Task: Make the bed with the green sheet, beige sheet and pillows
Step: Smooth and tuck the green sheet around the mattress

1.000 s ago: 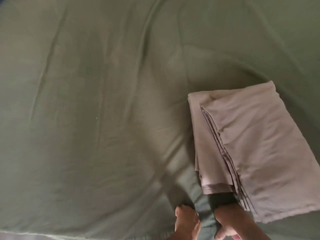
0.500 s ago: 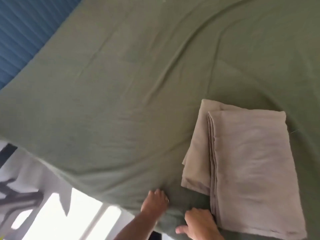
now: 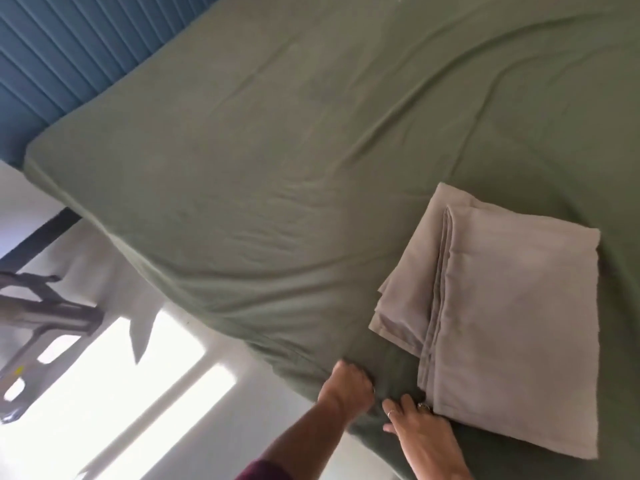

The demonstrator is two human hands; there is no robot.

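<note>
Green sheet (image 3: 294, 168) covering the bed, gripped at its edge.
My left hand (image 3: 348, 382) bunches it; my right hand (image 3: 420, 427) pinches it at seven o'clock of the folded beige sheet (image 3: 512, 327).

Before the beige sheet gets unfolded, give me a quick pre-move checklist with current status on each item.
1. Green sheet covers the mattress top: ok, though long wrinkles run across it.
2. Corner by the blue headboard fitted: ok, the sheet wraps over it.
3. Near edge settled: not ok, the left hand grips bunched green fabric there.
4. Right hand free: not ok, it rests on the green sheet beside the beige sheet, fingers tucked into the fabric.
5. Beige sheet ready: ok, folded, lying on the bed by the near edge.
6. Pillows at hand: cannot tell, none in view.
</note>
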